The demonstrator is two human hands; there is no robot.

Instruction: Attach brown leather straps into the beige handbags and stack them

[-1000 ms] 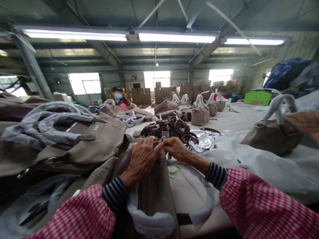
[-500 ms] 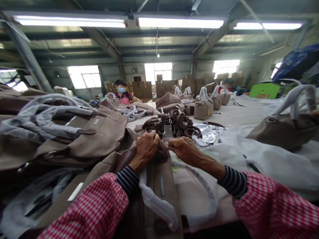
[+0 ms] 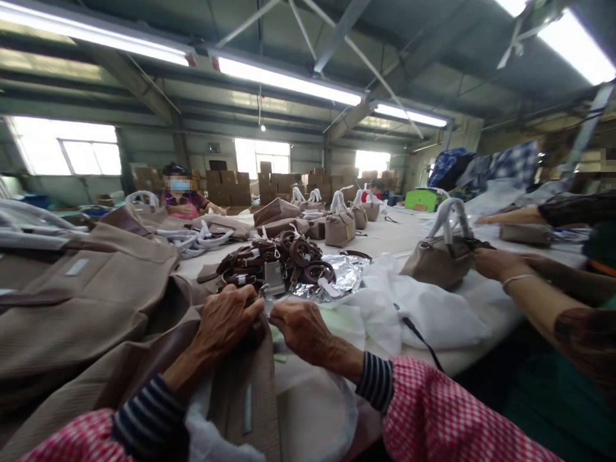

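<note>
A taupe ribbed handbag (image 3: pixel 262 398) with dark brown trim lies in front of me, a narrow pale plate (image 3: pixel 247 409) on its side. My left hand (image 3: pixel 225 321) is closed on the bag's far end, thumb and fingers at its edge. Close beside it, my right hand (image 3: pixel 301 327) is pinched; what sits between its fingertips is too small to make out. A small shiny metal piece (image 3: pixel 263 291) shows between the two hands. Just beyond them lies a pile of coiled dark brown straps (image 3: pixel 289 256) with metal buckles.
More taupe bags (image 3: pixel 91 289) are heaped on the left, and wrapped-handle bags (image 3: pixel 339 228) stand farther back. Silver foil (image 3: pixel 346 273) and white wrapping sheets (image 3: pixel 433 314) cover the table's right side. There a co-worker's hand (image 3: pixel 500 266) touches another bag (image 3: pixel 440 260). Another person sits across.
The view has turned to the right, bringing the co-worker's arms into sight. My hands remain close together at the bag's far end, and my right hand has come nearer the left.
</note>
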